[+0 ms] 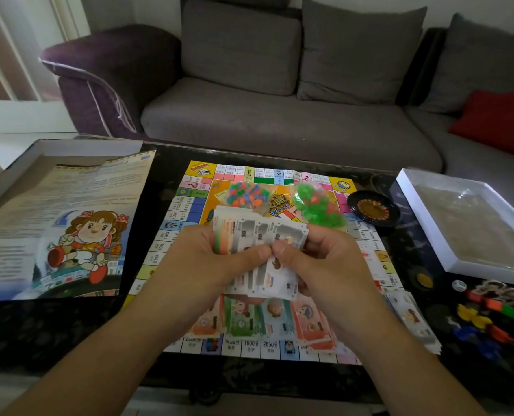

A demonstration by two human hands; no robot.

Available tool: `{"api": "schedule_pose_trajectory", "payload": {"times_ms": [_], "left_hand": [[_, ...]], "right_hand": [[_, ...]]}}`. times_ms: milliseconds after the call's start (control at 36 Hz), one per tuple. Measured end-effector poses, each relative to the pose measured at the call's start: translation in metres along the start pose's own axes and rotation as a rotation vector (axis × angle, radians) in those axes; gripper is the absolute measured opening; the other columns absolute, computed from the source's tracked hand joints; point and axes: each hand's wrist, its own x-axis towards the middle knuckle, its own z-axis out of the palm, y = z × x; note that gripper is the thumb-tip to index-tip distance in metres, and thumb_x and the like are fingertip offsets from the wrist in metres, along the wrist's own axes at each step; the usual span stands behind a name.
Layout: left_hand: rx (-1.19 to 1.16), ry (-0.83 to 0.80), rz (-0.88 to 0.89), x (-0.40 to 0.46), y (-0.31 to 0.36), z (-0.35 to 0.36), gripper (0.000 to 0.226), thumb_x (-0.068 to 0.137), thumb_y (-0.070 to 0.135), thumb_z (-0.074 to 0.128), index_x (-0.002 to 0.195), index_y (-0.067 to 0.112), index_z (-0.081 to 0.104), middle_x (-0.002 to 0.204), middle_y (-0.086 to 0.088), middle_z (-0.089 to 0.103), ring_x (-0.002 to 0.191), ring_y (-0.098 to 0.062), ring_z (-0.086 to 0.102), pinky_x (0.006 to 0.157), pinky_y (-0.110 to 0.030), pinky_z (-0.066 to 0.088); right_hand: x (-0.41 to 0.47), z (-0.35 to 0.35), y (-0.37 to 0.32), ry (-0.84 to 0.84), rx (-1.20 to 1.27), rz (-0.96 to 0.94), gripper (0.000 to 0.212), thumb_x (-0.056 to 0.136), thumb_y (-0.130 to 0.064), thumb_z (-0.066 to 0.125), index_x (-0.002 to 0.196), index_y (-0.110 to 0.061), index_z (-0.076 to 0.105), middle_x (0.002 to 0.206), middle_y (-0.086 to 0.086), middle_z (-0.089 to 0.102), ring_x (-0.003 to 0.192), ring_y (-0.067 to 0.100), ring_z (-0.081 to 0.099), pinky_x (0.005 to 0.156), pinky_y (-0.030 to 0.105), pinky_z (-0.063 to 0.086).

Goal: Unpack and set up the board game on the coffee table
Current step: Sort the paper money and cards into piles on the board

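Both hands point(272, 259) gripping play-money stack point(258, 235) marked "10", over board point(189, 205) squares "1600", "2800".

Colours and patterns, desk scene.
Board point(189, 211): yellow corners, border squares pink, green, blue, white. Held notes point(258, 235): grey-white, orange and green edges. Bags: one of green pieces point(318, 202), one mixed orange-blue-green point(245, 195). Desk point(54, 328): black, faintly mottled. Sofa point(279, 124): grey; cushion point(501, 121) red.

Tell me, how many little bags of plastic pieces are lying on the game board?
2. One bag of mixed colours lies at the board's far middle; a green bag lies to its right, beside the little roulette wheel.
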Motion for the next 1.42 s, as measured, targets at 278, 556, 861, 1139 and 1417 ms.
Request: {"api": "schedule_pose_trajectory", "payload": {"times_ms": [278, 556, 861, 1139, 1417], "left_hand": [[0.034, -0.006, 0.005, 0.002, 0.000, -0.001, 0.015, 0.097, 0.016, 0.068, 0.107, 0.015, 0.080, 0.099, -0.004, 0.082, 0.093, -0.024, 0.080, 0.089, -0.048, 0.061], [-0.078, -0.004, -0.028, 0.000, 0.002, 0.003, 0.017, 0.096, 0.017, 0.069, 0.108, 0.009, 0.078, 0.099, -0.010, 0.081, 0.090, -0.030, 0.080, 0.078, -0.050, 0.066], [-0.294, -0.133, -0.074, -0.002, 0.006, 0.001, 0.025, 0.099, 0.010, 0.060, 0.120, 0.002, 0.071, 0.111, -0.019, 0.078, 0.096, -0.039, 0.077, 0.062, -0.041, 0.067], [-0.391, -0.177, -0.142, -0.002, 0.008, 0.005, 0.040, 0.088, 0.021, 0.064, 0.124, 0.005, 0.070, 0.112, -0.016, 0.079, 0.091, -0.027, 0.079, 0.057, -0.030, 0.064], [-0.371, -0.183, -0.156, -0.004, 0.009, 0.009, 0.036, 0.087, 0.024, 0.064, 0.117, 0.007, 0.074, 0.109, -0.014, 0.079, 0.092, -0.025, 0.079, 0.057, -0.028, 0.063]], "right_hand": [[0.002, -0.005, 0.000, 0.027, -0.007, -0.013, 0.012, 0.095, -0.013, 0.075, 0.096, -0.023, 0.081, 0.078, -0.002, 0.079, 0.060, 0.001, 0.066, 0.051, 0.012, 0.046], [0.005, -0.006, 0.005, 0.020, -0.035, -0.041, 0.009, 0.096, -0.015, 0.075, 0.097, -0.020, 0.082, 0.089, 0.003, 0.081, 0.081, 0.020, 0.077, 0.069, 0.044, 0.063], [0.010, -0.010, 0.011, 0.024, 0.090, 0.045, 0.014, 0.101, -0.012, 0.068, 0.101, -0.017, 0.081, 0.100, 0.016, 0.079, 0.097, 0.041, 0.075, 0.089, 0.067, 0.058], [0.008, -0.011, 0.002, -0.096, 0.493, 0.196, 0.024, 0.096, -0.002, 0.062, 0.116, 0.005, 0.074, 0.103, 0.023, 0.078, 0.078, 0.026, 0.076, 0.056, 0.028, 0.057], [0.008, -0.014, 0.004, -0.122, 0.530, 0.222, 0.022, 0.090, -0.006, 0.065, 0.105, 0.000, 0.079, 0.098, 0.019, 0.079, 0.075, 0.024, 0.077, 0.054, 0.028, 0.058]]}}
